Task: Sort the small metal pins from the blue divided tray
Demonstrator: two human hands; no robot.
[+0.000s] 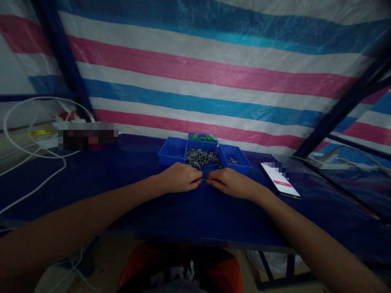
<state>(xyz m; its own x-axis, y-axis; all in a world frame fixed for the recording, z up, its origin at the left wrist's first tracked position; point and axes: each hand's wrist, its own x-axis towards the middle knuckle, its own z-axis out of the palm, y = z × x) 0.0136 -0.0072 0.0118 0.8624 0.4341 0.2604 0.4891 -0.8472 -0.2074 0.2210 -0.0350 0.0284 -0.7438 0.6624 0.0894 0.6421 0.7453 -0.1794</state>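
Over the blue table (183, 215), my left hand (180, 178) and my right hand (230, 182) face each other a short way apart. Both are closed, fingertips pinching a thin metal rod (204, 180) that spans the gap between them. What part of it lies inside the fingers is hidden. Just beyond my hands is a heap of small metal pieces (201, 156), flanked by a left blue bin (172, 162) and a right blue bin (241, 167), each with a few metal pieces inside. Behind the heap, a rear blue bin (203, 144) contains green items.
A lit phone (281, 181) lies to the right of my right arm. White cables (45, 183) loop over the table's left side. Blue metal posts (345, 99) frame the table, and a striped plastic sheet (198, 73) hangs behind it. A power strip (328, 160) sits at the far right.
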